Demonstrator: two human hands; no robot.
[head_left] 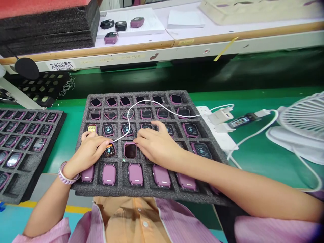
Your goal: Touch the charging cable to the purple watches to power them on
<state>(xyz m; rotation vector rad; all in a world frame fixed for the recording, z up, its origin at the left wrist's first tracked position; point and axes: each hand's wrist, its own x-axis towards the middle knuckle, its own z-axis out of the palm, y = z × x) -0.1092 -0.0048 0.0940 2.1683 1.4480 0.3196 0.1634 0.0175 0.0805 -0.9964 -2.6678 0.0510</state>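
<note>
A dark grey foam tray (152, 194) holds rows of purple smartwatch bodies without straps. My left hand (92, 150), closed, has its thumb at the edge of a smartwatch with a lit screen (110, 150). The end of a white charging cable (129, 111) meets that watch near my thumb. With bent, closed fingers, my right hand (158, 143) grips the upper right edge of a dark-screened smartwatch (130, 150) in the neighbouring slot. Its palm and forearm cover several slots. In the nearest row, purple watches (136, 174) lie back side up.
A white power strip (220, 131) with plugged-in adapters stands right of the tray, beside a white fan (303, 125). Another foam tray of watches (27, 135) is at left. On the shelf ahead, several watches (137, 22) lie near a black foam stack (48, 30).
</note>
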